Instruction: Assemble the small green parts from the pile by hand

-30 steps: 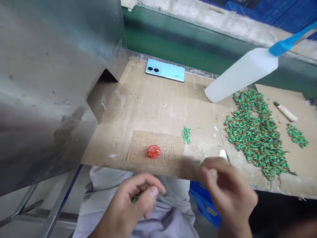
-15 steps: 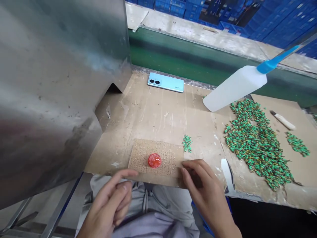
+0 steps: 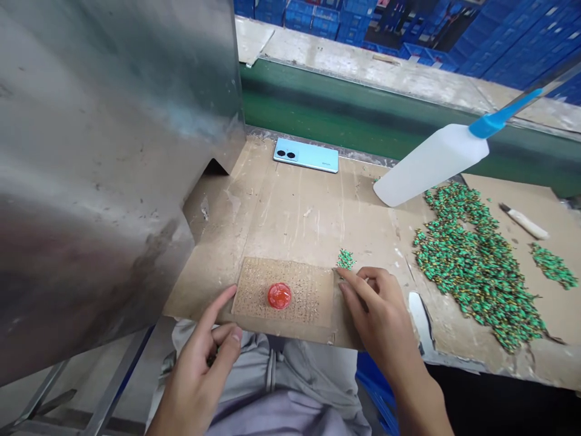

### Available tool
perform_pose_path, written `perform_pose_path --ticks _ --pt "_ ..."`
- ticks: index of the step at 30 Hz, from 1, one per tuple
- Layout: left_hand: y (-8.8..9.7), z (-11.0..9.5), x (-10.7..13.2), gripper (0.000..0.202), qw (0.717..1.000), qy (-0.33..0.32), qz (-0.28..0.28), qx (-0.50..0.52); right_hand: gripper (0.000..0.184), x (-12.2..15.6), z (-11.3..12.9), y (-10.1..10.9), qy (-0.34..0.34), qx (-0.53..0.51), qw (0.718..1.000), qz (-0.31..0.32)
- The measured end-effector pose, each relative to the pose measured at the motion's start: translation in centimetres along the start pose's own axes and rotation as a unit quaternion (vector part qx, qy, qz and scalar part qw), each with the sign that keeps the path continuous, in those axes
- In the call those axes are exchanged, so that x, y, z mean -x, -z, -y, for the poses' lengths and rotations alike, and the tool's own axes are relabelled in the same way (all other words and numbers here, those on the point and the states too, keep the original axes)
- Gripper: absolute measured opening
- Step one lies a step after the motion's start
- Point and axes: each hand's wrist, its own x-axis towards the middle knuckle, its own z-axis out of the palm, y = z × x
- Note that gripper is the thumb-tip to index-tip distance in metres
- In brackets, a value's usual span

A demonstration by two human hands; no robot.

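Observation:
A flat piece of cardboard (image 3: 313, 287) dotted with many small specks lies at the table's front edge. On it sits a small round red cap-like thing (image 3: 279, 295) with a glossy, wet-looking inside. My left hand (image 3: 206, 357) has its index finger stretched to the cardboard's left edge, thumb apart, and holds nothing. At the other side, my right hand (image 3: 379, 303) has its index fingertip at the upper right corner, with the thumb a little apart below. A small heap of tiny green parts (image 3: 345, 259) lies just beyond the right fingertips.
A large pile of green and gold parts (image 3: 476, 266) spreads at the right, with a smaller group (image 3: 554, 266) and a white-handled brush-like tool (image 3: 524, 221) beyond. A tilted white bottle (image 3: 431, 163) with blue nozzle and a light blue phone (image 3: 306, 155) are behind. Sheet metal (image 3: 113, 151) walls the left.
My right hand has moved up along the cardboard's right edge to its upper corner. My left index finger has moved from the lower edge to the left edge. The cardboard has shifted slightly.

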Motion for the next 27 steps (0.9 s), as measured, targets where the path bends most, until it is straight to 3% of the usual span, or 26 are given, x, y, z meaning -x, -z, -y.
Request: perform_pose_path --ticks 11,16,19,21,24,27 --pt "-0.7 0.3 0.1 0.065 1.0 0.019 -0.01 0.0 0.018 -1.4 -0.8 0.2 0.0 0.009 1.0 0.0" --pt "-0.1 0.1 0.0 0.036 0.994 0.015 -0.032 0.099 0.015 -1.5 -1.5 0.3 -0.019 -0.039 0.999 -0.016" --pt "0.5 -1.0 0.3 0.017 0.969 0.092 -0.01 0.229 0.014 -1.3 -1.6 0.5 -0.05 -0.093 0.994 -0.038" --pt "0.9 -1.7 0.7 0.02 0.947 0.158 -0.003 0.278 0.014 -1.2 -1.4 0.8 -0.082 -0.136 0.985 -0.061" --pt "1.1 -2.1 1.1 0.028 0.936 0.218 0.016 0.277 0.012 -1.0 -0.9 1.3 -0.129 -0.204 0.966 -0.094" --pt "0.7 -1.7 1.4 0.021 0.937 0.231 0.073 0.251 0.011 -0.8 -0.5 1.7 -0.162 -0.262 0.947 -0.09"
